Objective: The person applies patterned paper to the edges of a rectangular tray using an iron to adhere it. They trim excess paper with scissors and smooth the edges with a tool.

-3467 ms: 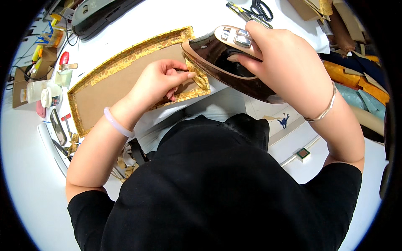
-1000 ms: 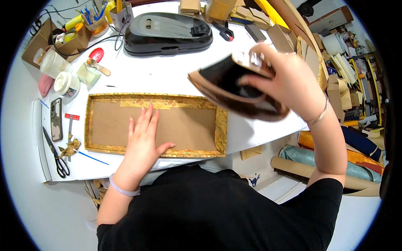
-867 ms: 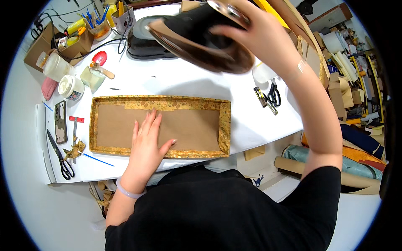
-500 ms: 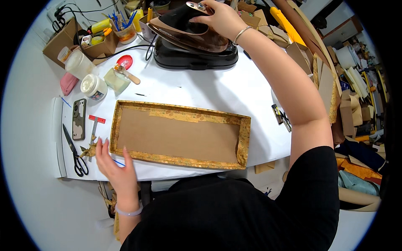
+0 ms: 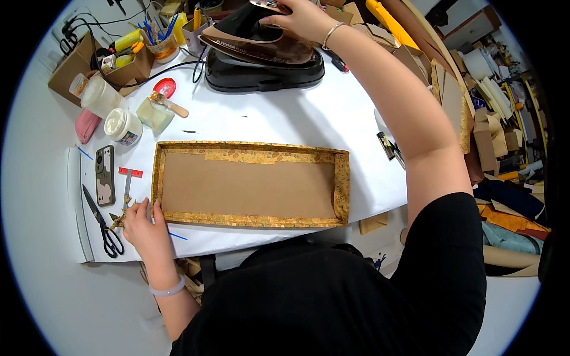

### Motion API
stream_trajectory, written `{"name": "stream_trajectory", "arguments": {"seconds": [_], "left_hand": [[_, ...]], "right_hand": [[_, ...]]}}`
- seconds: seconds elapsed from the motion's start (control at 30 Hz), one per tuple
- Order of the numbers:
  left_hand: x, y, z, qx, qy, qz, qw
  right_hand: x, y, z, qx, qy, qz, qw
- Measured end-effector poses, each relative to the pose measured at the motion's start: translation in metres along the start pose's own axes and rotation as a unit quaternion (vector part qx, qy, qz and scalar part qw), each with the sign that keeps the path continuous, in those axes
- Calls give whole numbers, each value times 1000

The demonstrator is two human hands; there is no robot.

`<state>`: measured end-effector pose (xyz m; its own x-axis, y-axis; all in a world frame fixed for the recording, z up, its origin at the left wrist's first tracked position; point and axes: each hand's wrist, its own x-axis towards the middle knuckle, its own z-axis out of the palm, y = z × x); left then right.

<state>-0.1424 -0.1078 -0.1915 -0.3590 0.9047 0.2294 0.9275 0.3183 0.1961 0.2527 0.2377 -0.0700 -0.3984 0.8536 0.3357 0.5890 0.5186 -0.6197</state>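
Note:
In the head view my right hand (image 5: 300,21) grips the handle of a dark brown and black iron (image 5: 261,44), which rests tilted on or just over its black base (image 5: 261,76). Below it lies a long shallow box (image 5: 252,187), open upward, with a plain brown bottom and walls covered in gold patterned material. By the box's near left corner is my left hand (image 5: 148,228), fingers apart, thumb against or right beside the wall. Its fingertips come close to a crumpled gold scrap (image 5: 117,221); whether they touch it is unclear.
Left of the box are black scissors (image 5: 107,231), a phone (image 5: 105,178) and a red-headed metal ruler (image 5: 129,178). Behind stand an open white jar (image 5: 123,126) and a brush (image 5: 170,105) on a pale block. A black cord (image 5: 157,77) runs to the iron. Markers (image 5: 386,146) lie at right.
My left hand has moved left along the box's near edge to its corner. My right hand keeps its grip on the iron. The whole view has shifted and turned slightly.

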Motion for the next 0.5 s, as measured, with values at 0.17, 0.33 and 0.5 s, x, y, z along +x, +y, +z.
{"name": "stream_trajectory", "arguments": {"seconds": [0.17, 0.33, 0.5], "left_hand": [[7, -7, 6, -44, -14, 14, 999], [19, 4, 8, -81, -22, 51, 995], [10, -18, -12, -188, 87, 73, 976]], "right_hand": [[-8, 10, -22, -20, -35, 91, 995], [-55, -23, -31, -280, 71, -110, 951], [-174, -23, 38, -201, -69, -90, 973]]}}
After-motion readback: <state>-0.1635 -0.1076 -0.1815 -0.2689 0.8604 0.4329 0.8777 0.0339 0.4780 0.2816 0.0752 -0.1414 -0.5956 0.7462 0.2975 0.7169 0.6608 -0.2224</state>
